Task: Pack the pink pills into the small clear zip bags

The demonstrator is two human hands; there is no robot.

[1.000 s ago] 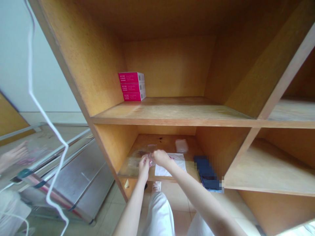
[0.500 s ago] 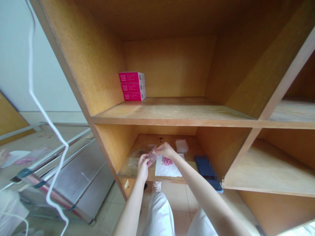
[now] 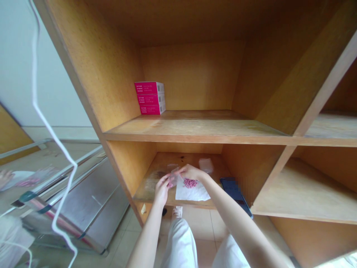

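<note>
Both hands hold a small clear bag (image 3: 173,176) over a wooden shelf (image 3: 147,191). The left hand's (image 3: 162,190) fingers (image 3: 165,181) pinch its lower end, the right hand's (image 3: 191,172) fingers (image 3: 180,169) its upper edge. A few pink beads (image 3: 170,185) lie inside; most remain heaped on white paper (image 3: 195,193). A second bag (image 3: 206,165) lies behind, showing no beads.

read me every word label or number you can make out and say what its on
Magenta cartons, stacked on the upper shelf: small white print on their ends, too small to read.
Pale panels at the right of those ends: any marks too small to read.
Dark phone: blurred, nothing readable.
No text can be quoted.
</note>
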